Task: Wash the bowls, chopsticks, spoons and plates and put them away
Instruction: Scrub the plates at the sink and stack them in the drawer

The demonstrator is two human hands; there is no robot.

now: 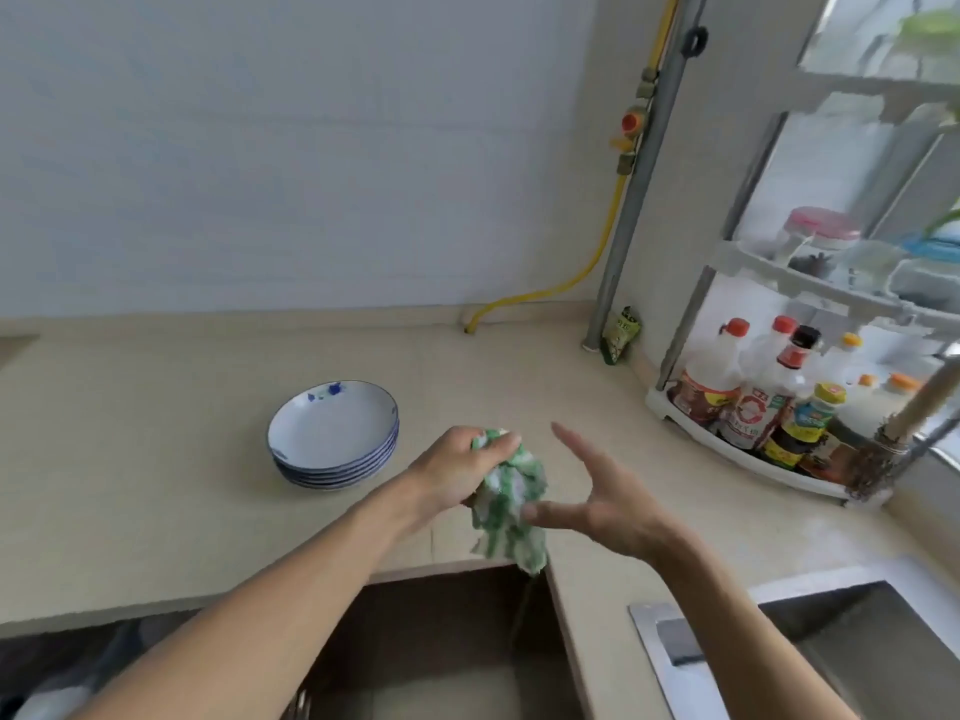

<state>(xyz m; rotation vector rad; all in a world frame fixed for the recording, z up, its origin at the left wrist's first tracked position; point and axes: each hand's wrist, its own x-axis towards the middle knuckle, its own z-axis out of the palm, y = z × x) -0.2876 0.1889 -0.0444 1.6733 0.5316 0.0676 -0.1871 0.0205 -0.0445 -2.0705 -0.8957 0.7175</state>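
While plates (333,433) sit stacked left of centre, washing looks mostly done.
Left hand (462,472) clutches a green-white cloth (511,504); right hand (597,498) spreads beside it; bowls, chopsticks, spoons unseen.

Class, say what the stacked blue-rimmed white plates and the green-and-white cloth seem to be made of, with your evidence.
Stacked blue-rimmed white plates: probably glazed ceramic, with a smooth sheen and painted blue motifs. Green-and-white cloth: soft woven fabric, crumpling and hanging limp in the left hand.
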